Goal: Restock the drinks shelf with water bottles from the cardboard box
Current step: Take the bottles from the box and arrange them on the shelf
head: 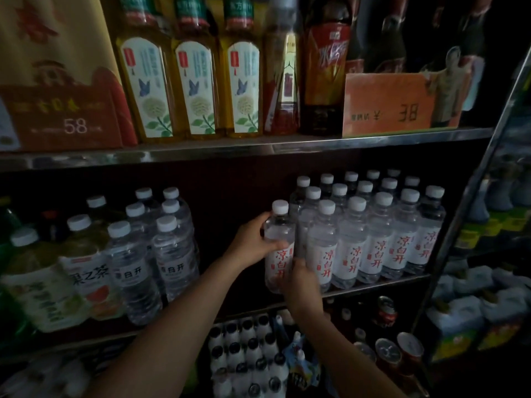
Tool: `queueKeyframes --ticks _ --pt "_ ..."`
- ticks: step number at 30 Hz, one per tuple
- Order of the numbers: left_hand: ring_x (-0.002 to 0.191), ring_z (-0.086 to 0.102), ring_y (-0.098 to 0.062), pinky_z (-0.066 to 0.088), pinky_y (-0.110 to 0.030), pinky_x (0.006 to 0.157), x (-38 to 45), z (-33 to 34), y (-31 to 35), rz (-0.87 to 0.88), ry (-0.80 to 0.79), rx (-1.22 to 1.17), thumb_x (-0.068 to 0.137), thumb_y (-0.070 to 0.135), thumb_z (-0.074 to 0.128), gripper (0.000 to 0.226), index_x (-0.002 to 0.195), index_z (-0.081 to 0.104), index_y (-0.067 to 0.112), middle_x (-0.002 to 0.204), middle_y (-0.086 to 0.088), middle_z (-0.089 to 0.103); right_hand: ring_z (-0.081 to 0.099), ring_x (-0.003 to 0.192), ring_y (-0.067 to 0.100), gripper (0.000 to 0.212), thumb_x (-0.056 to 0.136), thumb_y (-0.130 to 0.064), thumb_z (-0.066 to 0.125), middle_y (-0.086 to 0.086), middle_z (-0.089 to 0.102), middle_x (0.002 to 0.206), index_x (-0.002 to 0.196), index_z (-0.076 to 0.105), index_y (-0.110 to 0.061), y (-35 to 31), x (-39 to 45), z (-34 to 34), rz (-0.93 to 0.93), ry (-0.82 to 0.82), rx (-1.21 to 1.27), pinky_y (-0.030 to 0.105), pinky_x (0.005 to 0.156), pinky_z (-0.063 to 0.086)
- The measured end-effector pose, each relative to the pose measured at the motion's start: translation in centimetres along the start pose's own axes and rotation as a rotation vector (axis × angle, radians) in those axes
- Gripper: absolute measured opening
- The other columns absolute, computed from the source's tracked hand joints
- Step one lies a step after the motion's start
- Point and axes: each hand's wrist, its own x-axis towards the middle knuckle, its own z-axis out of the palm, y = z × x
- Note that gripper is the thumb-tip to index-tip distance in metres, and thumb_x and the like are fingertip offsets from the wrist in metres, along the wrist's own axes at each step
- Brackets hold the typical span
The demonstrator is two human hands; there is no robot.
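Water bottle (279, 248), clear plastic with a white screw cap and a white label in red characters, stands upright at the front edge of the middle metal shelf (373, 285), at the left end of the block of matching bottles (373, 234) and touching its nearest neighbour. My left hand (253, 242) grips it at the shoulder, the fingers wrapped round the upper body just under the cap. My right hand (298, 282) holds it low, fingers curled round the base and the bottom of the label, so both hands are closed on this one bottle.

I judge it full, so fairly heavy for its size, with thin walls that will give under a hard squeeze and a smooth skin that may slip. The shoulder and the base are the stiffer places, and that is where I have it. Its base looks seated or very nearly seated on the shelf; I cannot tell for sure behind my right hand.

As for what holds what: the row to the right is several bottles deep. A dark gap lies to the left, then a group of larger clear water bottles (161, 254). The cardboard box is not in view.
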Motion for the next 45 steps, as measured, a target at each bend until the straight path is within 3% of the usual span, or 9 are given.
queueKeyframes --ticks 9,13,19,22,29,32,36,38,45 --pt "0.105 0.062 -0.018 0.056 -0.046 0.082 3.9 0.2 -0.6 0.07 0.089 0.106 0.067 0.021 0.084 0.067 0.127 0.053 0.027 0.118 -0.001 0.057 0.065 0.102 0.031 0.038 0.092 -0.026 0.058 0.014 0.065 0.111 0.12 0.04 -0.006 -1.0 4.0 2.5 0.058 -0.001 -0.15 0.038 0.08 0.054" --pt "0.102 0.059 -0.011 0.052 -0.03 0.084 5.8 0.1 -0.8 0.066 0.089 0.092 0.07 0.011 0.082 0.066 0.129 0.053 0.016 0.114 0.003 0.06 0.065 0.103 0.026 0.031 0.099 -0.014 0.041 0.013 0.064 0.116 0.128 0.035 -0.005 -1.3 5.7 3.4 0.064 0.022 -0.251 0.034 0.082 0.053" --pt "0.112 0.058 -0.017 0.049 -0.038 0.095 8.2 0.7 -1.1 0.069 0.133 0.133 0.069 0.013 0.083 0.072 0.133 0.05 0.016 0.124 -0.003 0.06 0.053 0.122 0.027 0.045 0.1 -0.021 0.037 0.016 0.051 0.134 0.141 0.024 -0.006 -0.9 8.4 4.8 0.084 0.083 -0.301 0.034 0.102 0.043" --pt "0.112 0.059 -0.021 0.049 -0.04 0.095 9.2 0.9 -1.4 0.064 0.152 0.142 0.068 0.017 0.083 0.069 0.13 0.052 0.017 0.124 -0.006 0.062 0.051 0.123 0.023 0.042 0.103 -0.03 0.03 0.01 0.05 0.135 0.141 0.03 -0.012 -0.6 9.5 5.3 0.071 0.074 -0.236 0.02 0.096 0.043" --pt "0.111 0.06 -0.021 0.048 -0.045 0.096 9.5 1.1 -1.8 0.017 0.148 0.109 0.062 0.026 0.084 0.072 0.126 0.053 0.021 0.122 -0.003 0.062 0.043 0.13 0.028 0.042 0.103 -0.023 0.031 0.016 0.042 0.142 0.143 0.027 -0.009 -0.4 9.7 5.7 0.131 0.118 -0.161 0.025 0.106 0.038" --pt "0.115 0.057 -0.02 0.047 -0.04 0.099 8.7 1.3 -0.7 -0.021 0.122 0.048 0.059 0.022 0.084 0.082 0.133 0.047 0.021 0.123 0.002 0.059 0.047 0.125 0.029 0.045 0.099 -0.018 0.043 0.016 0.045 0.14 0.142 0.032 -0.008 0.0 9.0 5.1 0.104 -0.068 -0.04 0.0 0.084 0.038" --pt "0.122 0.051 -0.016 0.043 -0.04 0.103 6.9 1.0 -1.1 -0.106 0.118 -0.007 0.059 0.022 0.088 0.105 0.145 0.027 0.019 0.136 0.004 0.05 0.038 0.135 0.03 0.083 0.09 -0.032 0.06 0.017 0.034 0.148 0.147 0.009 0.001 -1.0 7.9 2.9 0.064 -0.315 -0.157 0.034 0.108 0.036" --pt "0.127 0.048 -0.019 0.041 -0.041 0.106 5.3 0.4 -0.5 -0.173 0.134 0.016 0.058 0.04 0.083 0.108 0.147 0.025 0.019 0.143 -0.002 0.046 0.039 0.134 0.029 0.085 0.091 -0.039 0.058 0.015 0.038 0.147 0.147 0.008 0.001 -1.6 6.9 1.6 0.014 -0.389 -0.199 0.034 0.108 0.038" --pt "0.134 0.039 -0.024 0.034 -0.03 0.105 -3.7 -2.5 2.7 -0.288 0.097 0.186 0.088 0.035 0.065 0.08 0.15 0.02 0.008 0.15 -0.009 0.036 0.05 0.125 0.025 0.056 0.092 -0.038 0.057 0.007 0.053 0.137 0.141 0.041 -0.017 -3.3 -0.3 -4.1 -0.158 -0.376 -0.16 0.026 0.096 0.041"
